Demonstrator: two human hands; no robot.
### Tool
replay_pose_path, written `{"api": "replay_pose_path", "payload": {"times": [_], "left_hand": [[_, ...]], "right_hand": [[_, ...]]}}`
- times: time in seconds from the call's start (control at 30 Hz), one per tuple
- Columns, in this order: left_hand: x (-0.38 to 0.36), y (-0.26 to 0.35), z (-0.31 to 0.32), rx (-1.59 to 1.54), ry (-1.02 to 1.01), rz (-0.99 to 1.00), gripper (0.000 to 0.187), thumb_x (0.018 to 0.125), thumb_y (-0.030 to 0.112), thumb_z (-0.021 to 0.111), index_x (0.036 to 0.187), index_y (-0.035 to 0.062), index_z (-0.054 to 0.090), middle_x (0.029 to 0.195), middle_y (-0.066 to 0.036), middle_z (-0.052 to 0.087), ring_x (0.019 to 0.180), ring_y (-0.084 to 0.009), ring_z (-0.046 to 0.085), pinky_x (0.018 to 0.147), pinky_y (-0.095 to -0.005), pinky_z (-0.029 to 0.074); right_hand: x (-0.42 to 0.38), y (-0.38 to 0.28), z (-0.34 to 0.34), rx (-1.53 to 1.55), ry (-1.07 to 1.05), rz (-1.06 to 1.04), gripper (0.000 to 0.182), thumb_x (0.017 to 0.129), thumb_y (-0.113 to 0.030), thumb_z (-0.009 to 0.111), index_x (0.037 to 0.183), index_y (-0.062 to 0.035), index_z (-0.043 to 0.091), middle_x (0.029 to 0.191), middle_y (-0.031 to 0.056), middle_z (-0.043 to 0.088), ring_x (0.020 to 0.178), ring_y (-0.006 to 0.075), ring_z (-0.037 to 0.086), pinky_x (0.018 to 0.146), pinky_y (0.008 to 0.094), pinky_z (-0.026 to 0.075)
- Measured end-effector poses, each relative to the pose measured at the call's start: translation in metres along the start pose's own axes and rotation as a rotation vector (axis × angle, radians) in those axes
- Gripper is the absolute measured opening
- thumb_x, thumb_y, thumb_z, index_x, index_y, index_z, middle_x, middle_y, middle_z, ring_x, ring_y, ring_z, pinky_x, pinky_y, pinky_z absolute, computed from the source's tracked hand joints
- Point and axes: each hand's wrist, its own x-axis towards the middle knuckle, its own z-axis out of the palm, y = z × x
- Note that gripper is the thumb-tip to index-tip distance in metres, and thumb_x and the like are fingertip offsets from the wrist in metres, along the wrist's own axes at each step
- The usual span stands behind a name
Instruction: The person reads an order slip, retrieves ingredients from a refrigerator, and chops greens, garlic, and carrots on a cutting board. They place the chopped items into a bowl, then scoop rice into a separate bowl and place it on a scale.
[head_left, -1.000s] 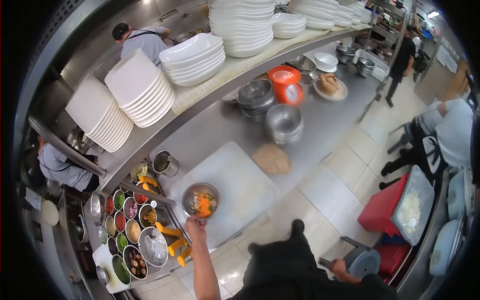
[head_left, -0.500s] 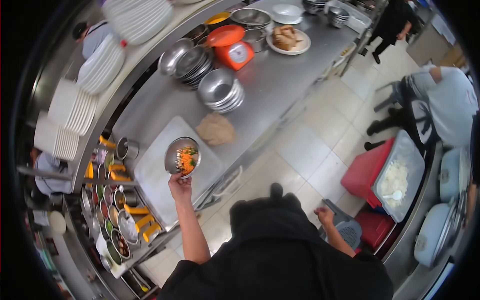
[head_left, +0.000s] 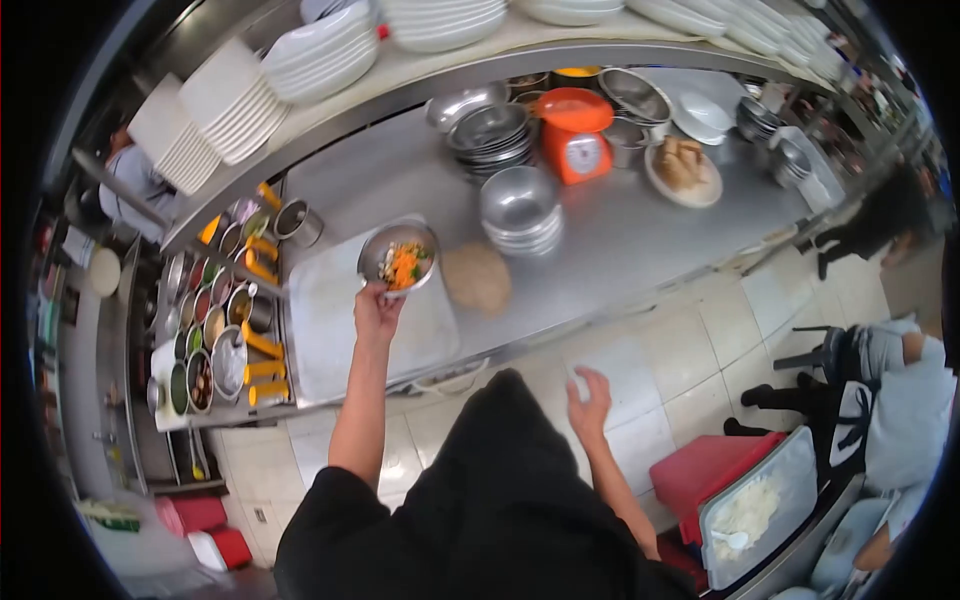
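Observation:
My left hand (head_left: 377, 308) grips the near rim of a metal bowl (head_left: 410, 236), thumb and fingers closed on its edge. Inside lie chopped orange, green and pale pieces (head_left: 404, 266). In this view the bowl overlaps a large white cutting board (head_left: 330, 335) on the steel counter. Just right of the board, a tan crumpled cloth-like piece (head_left: 478, 280) lies on the metal. My right hand (head_left: 588, 398) hangs over the tiled floor in front of the counter, holding nothing, with its fingers apart.
Stacked metal bowls (head_left: 522, 205) and an orange scale (head_left: 578, 140) stand farther back. Seasoning pots (head_left: 200, 380) with yellow handles line the left end. White plates fill the shelf (head_left: 560, 55) above. A red bin (head_left: 700, 470) and people (head_left: 905, 400) are at right.
My view has turned toward the counter, so its contents appear shifted and rotated. The left hand keeps the bowl. My right hand has come forward, and its fingers have spread.

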Motion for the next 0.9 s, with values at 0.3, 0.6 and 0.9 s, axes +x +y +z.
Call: {"api": "replay_pose_path", "payload": {"times": [0.3, 0.6, 0.9], "left_hand": [[0.158, 0.038, -0.021, -0.006, -0.025, 0.056, 0.022, 0.079, 0.009, 0.059, 0.099, 0.0003, 0.061, 0.095, -0.011, 0.068, 0.082, -0.0246, 0.067, 0.082, -0.0375, 0.056], [0.241, 0.060, -0.012, 0.005, 0.091, 0.048, 0.012, 0.080, 0.007, 0.057, 0.069, 0.0084, 0.054, 0.050, 0.001, 0.048, 0.047, -0.0136, 0.049, 0.074, -0.0334, 0.054], [0.231, 0.025, -0.013, 0.021, -0.005, -0.104, 0.021, 0.093, 0.024, 0.059, 0.104, 0.0061, 0.055, 0.092, -0.011, 0.058, 0.090, -0.0300, 0.059, 0.087, -0.0448, 0.052]], "right_hand": [[0.136, -0.059, 0.174, -0.172, -0.419, -0.571, 0.050, 0.089, -0.020, 0.058, 0.138, -0.0109, 0.048, 0.146, 0.0112, 0.041, 0.136, 0.0320, 0.035, 0.112, 0.0469, 0.028], [0.145, -0.042, 0.188, -0.304, -0.443, -0.489, 0.057, 0.093, -0.037, 0.055, 0.143, -0.0150, 0.040, 0.146, 0.0116, 0.040, 0.138, 0.0315, 0.031, 0.114, 0.0469, 0.023], [0.135, -0.051, 0.169, -0.323, -0.619, -0.427, 0.033, 0.080, -0.016, 0.065, 0.112, -0.0101, 0.062, 0.122, 0.0093, 0.055, 0.116, 0.0317, 0.049, 0.097, 0.0418, 0.041]]}}
